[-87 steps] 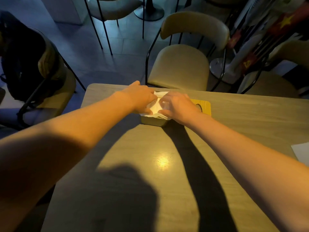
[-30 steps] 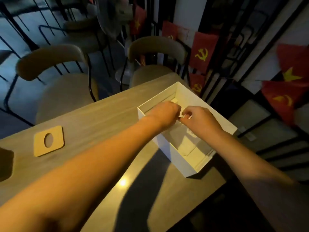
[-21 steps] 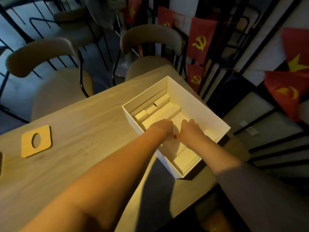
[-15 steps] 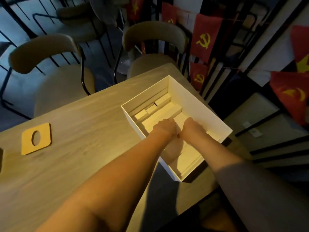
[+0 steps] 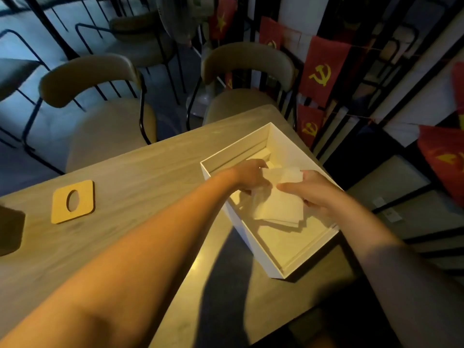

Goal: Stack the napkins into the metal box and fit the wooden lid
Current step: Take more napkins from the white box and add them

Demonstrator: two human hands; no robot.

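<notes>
Two bare forearms reaching in from the near edge, crossing the wooden table (image 5: pixel 140 177) toward the right. At the far left edge, partly cut off, a dark boxy thing (image 5: pixel 10 229) resting on the tabletop, too shadowed to identify with certainty. Just beyond it, lying flat on the table and well apart from the hands: wooden lid (image 5: pixel 72 201), pale, square with rounded corners and an oval hole in the middle.

Near the table's right edge, a white box (image 5: pixel 263 262), open-topped, long and rectangular, set at an angle. Above its middle, both hands meeting on a bundle of white napkins (image 5: pixel 278 207). Left hand (image 5: pixel 251 175) curled around the bundle's far left part, fingers closed on crumpled paper. Right hand (image 5: pixel 313 194) gripping the right side, thumb lying across the top sheet and fingers tucked beneath, pinching the folded stack. Napkins held up within the box opening, lower edges hanging toward the box floor; whether touching it, cannot tell. More pale folded paper visible at the box's far end.

Past the table, two padded chairs (image 5: pixel 100 116) with black metal frames, pushed close to the far edge. Further right, red flags (image 5: pixel 321 74) with yellow emblems strung along dark railings.
</notes>
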